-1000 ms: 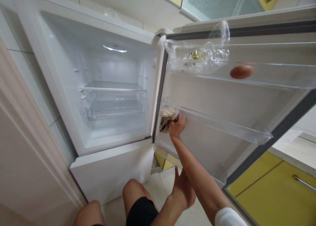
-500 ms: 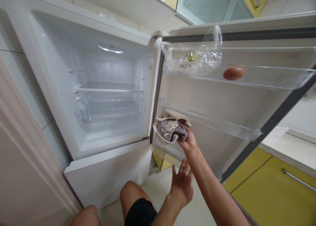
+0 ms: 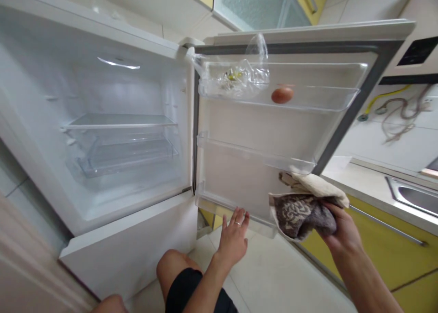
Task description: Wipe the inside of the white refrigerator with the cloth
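Note:
My right hand is closed around a bunched brown and cream patterned cloth, in front of the lower outer corner of the open fridge door. Fingers spread, my left hand is at the front of the lowest clear door bin; whether the fingertips touch it I cannot tell. Higher on the door, the top bin holds a brown egg and a clear plastic bag with something yellow-green inside. A middle bin runs across the door between them.
On the left the fridge compartment stands open, with a glass shelf and a clear drawer. Yellow cabinets, a counter and a sink lie to the right. My knees are below.
My right hand has carried the cloth from the hinge side of the door to its outer lower corner. My left hand has risen slightly toward the lowest bin. The view has shifted right.

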Demonstrator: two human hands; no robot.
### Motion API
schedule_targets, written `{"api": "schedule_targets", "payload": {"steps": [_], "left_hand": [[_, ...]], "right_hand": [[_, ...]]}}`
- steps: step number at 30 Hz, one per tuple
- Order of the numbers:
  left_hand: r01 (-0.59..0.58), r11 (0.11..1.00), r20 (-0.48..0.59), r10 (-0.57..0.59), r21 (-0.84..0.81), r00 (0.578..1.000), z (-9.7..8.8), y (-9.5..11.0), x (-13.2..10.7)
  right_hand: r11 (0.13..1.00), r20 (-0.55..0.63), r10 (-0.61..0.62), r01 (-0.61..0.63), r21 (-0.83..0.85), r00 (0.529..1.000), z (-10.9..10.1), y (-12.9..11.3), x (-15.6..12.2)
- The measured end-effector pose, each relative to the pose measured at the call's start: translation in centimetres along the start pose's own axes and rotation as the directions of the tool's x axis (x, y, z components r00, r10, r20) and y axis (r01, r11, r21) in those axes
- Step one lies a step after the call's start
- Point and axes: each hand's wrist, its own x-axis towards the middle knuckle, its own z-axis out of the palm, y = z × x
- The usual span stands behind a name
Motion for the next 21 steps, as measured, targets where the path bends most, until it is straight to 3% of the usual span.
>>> {"api": "schedule_targets", "payload": {"steps": [3,7,10,15,18,21], "left_hand": [[-0.028,0.999,-0.006,0.028,0.032,1.0,-0.9,0.0,0.0],[-0.05,0.998,-0.002,0.05,0.041,0.999,-1.7,0.0,0.2],[-0.049,0.998,-0.015,0.05,0.035,0.999,-1.7,0.1,0.3],[-0.05,0.999,-0.021,0.05,0.018,0.999,-1.9,0.0,0.5],[-0.056,0.998,0.01,0.056,-0.016,0.998,-2.7,-0.1,0.8],[-0.059,0.997,0.025,0.06,-0.039,0.998,-3.3,-0.2,1.1]], "right_hand": [[1.0,-0.214,0.016,-0.011,0.028,0.977,-3.1,0.1,-1.3],[0.982,-0.351,-0.011,-0.056,-0.179,0.936,-6.4,3.3,-3.7],[0.924,-0.273,0.024,-0.126,-0.362,0.962,-7.4,7.6,-5.8],[0.881,-0.061,0.083,-0.101,-0.461,0.995,-5.9,14.3,-8.9],[0.879,-0.077,0.106,-0.13,-0.459,0.991,-5.2,17.1,-10.2],[0.895,-0.112,0.249,-0.272,-0.353,0.962,-4.8,19.5,-11.6]]}}
